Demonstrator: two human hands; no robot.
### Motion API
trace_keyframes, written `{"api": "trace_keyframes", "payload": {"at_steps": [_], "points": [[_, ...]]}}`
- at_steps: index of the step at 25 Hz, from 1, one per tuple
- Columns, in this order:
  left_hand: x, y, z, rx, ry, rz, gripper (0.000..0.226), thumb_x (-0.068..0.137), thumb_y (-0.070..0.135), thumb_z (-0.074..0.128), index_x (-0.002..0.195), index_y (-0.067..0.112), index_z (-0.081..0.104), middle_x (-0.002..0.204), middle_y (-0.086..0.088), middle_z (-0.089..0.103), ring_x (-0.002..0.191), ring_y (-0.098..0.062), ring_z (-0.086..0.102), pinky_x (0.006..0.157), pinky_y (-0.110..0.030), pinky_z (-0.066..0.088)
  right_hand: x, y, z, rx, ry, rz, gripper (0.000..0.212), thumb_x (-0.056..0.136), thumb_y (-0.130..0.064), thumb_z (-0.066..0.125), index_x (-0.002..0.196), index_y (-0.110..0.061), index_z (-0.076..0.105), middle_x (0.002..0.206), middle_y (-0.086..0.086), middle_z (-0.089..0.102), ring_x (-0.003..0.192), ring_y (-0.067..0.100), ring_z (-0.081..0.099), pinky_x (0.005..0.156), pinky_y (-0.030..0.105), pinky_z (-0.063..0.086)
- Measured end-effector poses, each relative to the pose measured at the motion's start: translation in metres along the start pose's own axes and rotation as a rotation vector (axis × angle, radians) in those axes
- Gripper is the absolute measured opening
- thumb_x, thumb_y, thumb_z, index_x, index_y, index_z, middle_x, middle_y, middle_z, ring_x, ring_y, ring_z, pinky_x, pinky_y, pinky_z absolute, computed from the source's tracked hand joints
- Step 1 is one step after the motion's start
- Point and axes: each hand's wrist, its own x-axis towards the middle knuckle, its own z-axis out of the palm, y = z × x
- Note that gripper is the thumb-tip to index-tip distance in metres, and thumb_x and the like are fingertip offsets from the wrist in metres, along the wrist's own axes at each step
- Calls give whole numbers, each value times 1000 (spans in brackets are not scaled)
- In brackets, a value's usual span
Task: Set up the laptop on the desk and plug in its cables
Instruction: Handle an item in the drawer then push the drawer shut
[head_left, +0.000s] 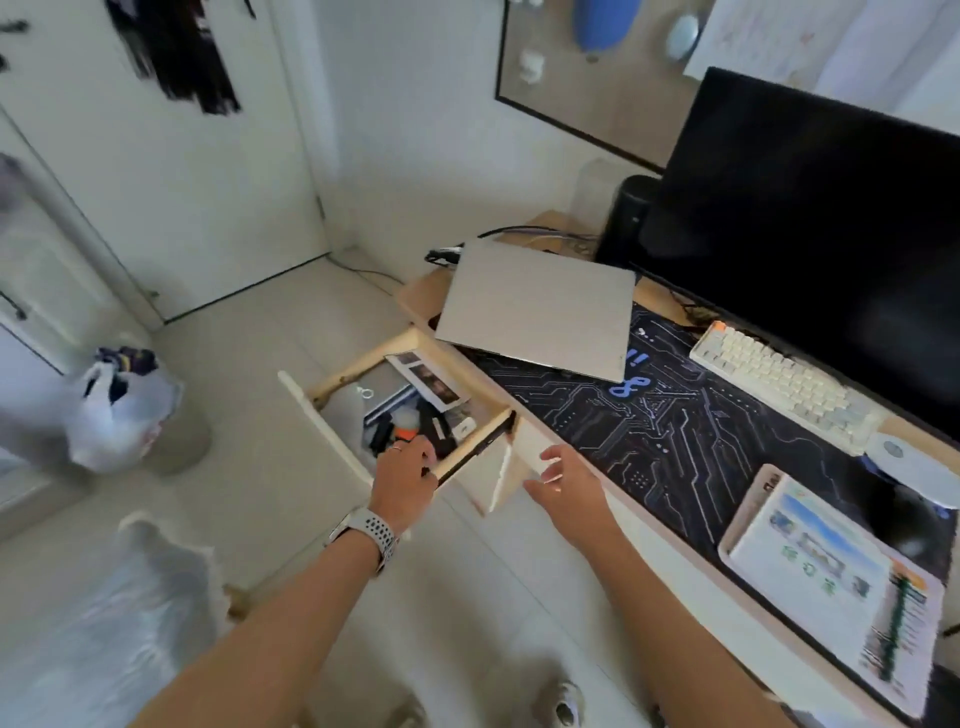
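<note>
Silver and closed, the laptop (535, 306) is seen lying flat on the counter (415, 296), beyond the open drawer (415, 410) and partly over the dark mat (675, 415), its long axis slanting from the drawer toward the monitor (805, 218). The left hand (405, 478) is curled inside the drawer; what it grasps cannot be told. The right hand (566, 483), released, is nearer the laptop
</note>
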Motion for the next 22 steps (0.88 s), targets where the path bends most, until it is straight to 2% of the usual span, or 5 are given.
{"api": "trace_keyframes", "payload": {"at_steps": [6,10,15,19,22], "points": [[-7,-62,-50,66,27,-139,24,84,13,55,108,17,56,107,-6,56,104,-27,50,90,-32,38,19,-48,63,-93,-145,-147,35,90,-22,59,123,-16,51,114,2,59,108,19,55,83,25,37],[-3,-73,-68,231,-187,-266,39,87,26,54,125,22,48,139,-7,39,127,-32,31,100,-45,39,45,-62,81,-153,-257,-224,40,92,-20,55,131,-14,49,130,4,56,118,21,53,96,29,39],[3,-91,-70,243,-282,-346,52,87,34,53,136,21,42,150,-7,30,137,-32,23,110,-45,30,75,-72,104,-231,-333,-233,45,92,-22,54,135,-11,46,137,6,52,126,23,48,102,33,39],[6,-119,-75,369,-603,-388,68,90,47,48,149,25,23,161,0,-1,146,-26,-12,116,-54,12,94,-86,140,-296,-443,-207,46,90,-23,55,135,-13,47,137,5,52,121,23,52,100,36,45],[19,-139,-87,405,-628,-393,73,91,45,48,152,24,13,161,4,-9,145,-23,-20,114,-59,13,109,-102,174,-335,-504,-183,41,86,-24,57,125,-13,54,128,7,57,111,24,57,95,39,48]]}}
